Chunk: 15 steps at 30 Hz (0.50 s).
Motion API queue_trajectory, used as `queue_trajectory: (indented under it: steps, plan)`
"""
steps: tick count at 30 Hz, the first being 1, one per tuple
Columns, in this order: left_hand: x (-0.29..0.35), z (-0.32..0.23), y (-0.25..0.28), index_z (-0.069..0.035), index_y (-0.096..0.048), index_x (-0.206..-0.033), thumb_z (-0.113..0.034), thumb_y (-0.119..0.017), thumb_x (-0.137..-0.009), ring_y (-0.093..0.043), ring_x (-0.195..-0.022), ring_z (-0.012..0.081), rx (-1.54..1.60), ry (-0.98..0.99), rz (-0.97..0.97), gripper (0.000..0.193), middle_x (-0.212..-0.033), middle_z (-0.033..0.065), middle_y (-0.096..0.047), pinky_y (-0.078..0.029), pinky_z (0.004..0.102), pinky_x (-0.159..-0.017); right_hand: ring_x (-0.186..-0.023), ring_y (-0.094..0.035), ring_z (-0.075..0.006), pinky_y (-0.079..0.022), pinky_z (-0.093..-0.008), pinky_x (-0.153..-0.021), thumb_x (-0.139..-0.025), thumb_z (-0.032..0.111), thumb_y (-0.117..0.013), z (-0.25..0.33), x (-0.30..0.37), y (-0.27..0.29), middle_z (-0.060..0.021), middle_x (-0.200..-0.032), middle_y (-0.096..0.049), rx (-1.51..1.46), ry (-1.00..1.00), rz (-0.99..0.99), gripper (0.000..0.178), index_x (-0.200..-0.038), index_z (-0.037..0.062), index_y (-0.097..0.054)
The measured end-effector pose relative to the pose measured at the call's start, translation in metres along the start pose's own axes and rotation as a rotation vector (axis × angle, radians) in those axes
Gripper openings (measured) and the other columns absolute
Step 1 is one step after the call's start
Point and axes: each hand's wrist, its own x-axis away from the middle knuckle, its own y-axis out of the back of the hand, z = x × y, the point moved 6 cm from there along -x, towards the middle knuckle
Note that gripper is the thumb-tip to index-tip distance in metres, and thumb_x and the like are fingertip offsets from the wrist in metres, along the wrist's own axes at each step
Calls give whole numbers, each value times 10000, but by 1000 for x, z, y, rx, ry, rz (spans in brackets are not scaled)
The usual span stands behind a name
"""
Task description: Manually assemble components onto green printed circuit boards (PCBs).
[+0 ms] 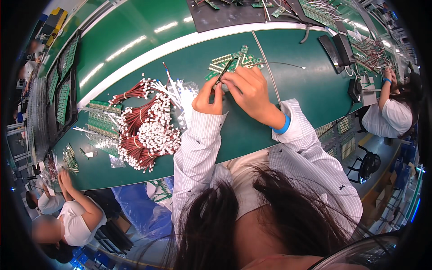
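Note:
Both of my hands meet over the green table, fingertips almost touching. My left hand (pixel 208 98) is closed, pinching a narrow dark strip (pixel 225 69) that slants up and to the right; it looks like a slim circuit board seen nearly edge-on. Beside it, my right hand (pixel 250 92) is closed with bent fingers at the strip's lower end. A thin dark cable (pixel 283 63) with a white end plug trails rightward from behind that hand; its other end is hidden by the fingers. Just beyond my hands lies a loose pile of slim green circuit boards (pixel 244 58).
Bundled red-brown cables with white plugs (pixel 150 128) are heaped left, beside a clear plastic bag (pixel 185 96) and green board panels (pixel 102 119). A black mat (pixel 234 18) lies at the back and black boxes (pixel 344 50) stand right. Co-workers sit at both table ends.

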Motion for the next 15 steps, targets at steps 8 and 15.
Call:
queue_trajectory:
  steps: [8,15]
  plan:
    - [0,-15,5,-2,-572,-1007,16,-560,-774,-621,-648,209,-176,-185,-55,234,-814,151,-621,-496,285,-577,-579,-483,-190,-312,-313,-531,-661,53,-625,10,2,2,-31,-664,-490,21,55,5,134,-782,57,-569]
    - [0,-14,4,0,-573,-1007,24,-562,-770,-619,-634,205,-155,-144,-27,238,-802,150,-619,-492,275,-562,-584,-487,-187,-309,-312,-528,-665,56,-627,1,0,1,-24,-680,-505,-8,7,-26,130,-781,63,-568]
